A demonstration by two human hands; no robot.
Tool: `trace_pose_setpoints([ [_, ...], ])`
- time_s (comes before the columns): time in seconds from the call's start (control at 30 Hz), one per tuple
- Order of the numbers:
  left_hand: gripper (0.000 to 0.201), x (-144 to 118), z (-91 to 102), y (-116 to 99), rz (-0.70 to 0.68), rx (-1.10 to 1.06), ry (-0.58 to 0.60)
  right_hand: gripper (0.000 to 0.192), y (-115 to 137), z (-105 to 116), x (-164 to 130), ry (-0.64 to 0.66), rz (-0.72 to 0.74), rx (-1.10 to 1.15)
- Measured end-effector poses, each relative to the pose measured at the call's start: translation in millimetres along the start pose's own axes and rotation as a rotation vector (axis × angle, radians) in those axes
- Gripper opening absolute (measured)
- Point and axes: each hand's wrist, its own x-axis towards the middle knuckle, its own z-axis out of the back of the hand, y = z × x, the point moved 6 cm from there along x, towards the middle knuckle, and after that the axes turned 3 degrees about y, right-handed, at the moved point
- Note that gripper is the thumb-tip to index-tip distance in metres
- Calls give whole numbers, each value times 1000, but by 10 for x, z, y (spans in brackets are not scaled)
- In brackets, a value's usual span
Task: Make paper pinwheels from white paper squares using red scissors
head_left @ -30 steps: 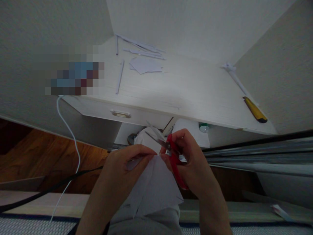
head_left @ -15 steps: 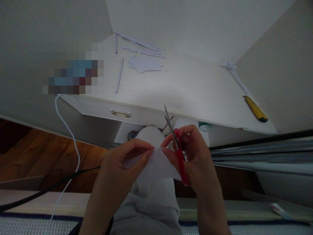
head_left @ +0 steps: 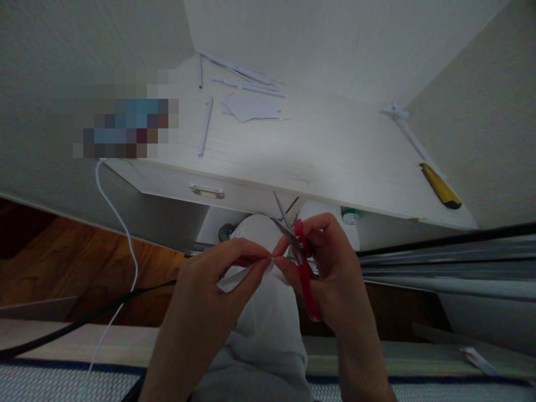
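Observation:
My right hand (head_left: 330,268) grips red-handled scissors (head_left: 302,262), their metal blades parted and pointing up toward the desk edge. My left hand (head_left: 218,285) pinches a piece of white paper (head_left: 238,274) between thumb and fingertips, and the right hand's fingertips touch its other end. The paper is seen nearly edge-on, just left of the scissor blades. Both hands hover over my lap in grey trousers (head_left: 263,335).
A pale wooden desk (head_left: 335,151) lies ahead with a drawer handle (head_left: 206,192). On it are paper strips (head_left: 206,127), a cut paper sheet (head_left: 251,106) and a yellow utility knife (head_left: 440,186). A white cable (head_left: 121,223) hangs at the left; walls close in on both sides.
The paper has been turned from lying flat under the hands to nearly edge-on. The scissor blades swung up, then tilted back left and parted. Both hands stayed close together.

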Motion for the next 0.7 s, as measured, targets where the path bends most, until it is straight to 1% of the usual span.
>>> trace_pose_setpoints([
  [0.13, 10, -18, 18, -9, 15, -87, -8, 35, 30, -18, -3, 7, 28, 73],
  [0.27, 9, -35, 8, -18, 22, -136, 9, 35, 55, 28, -30, -58, 72, 96],
  [0.33, 9, -35, -2, -18, 26, -160, 19, 37, 54, 33, -32, -64, 66, 103],
  [0.5, 12, -39, 11, -21, 36, -173, 9, 39, 57, -20, -3, 5, 39, 159],
  [0.57, 13, -47, 13, -34, 27, -170, 16, 38, 68, -40, 8, 35, 40, 176],
  [0.7, 12, -59, 4, -51, 1, -150, 37, 37, 52, -42, 9, 80, -1, 176],
])
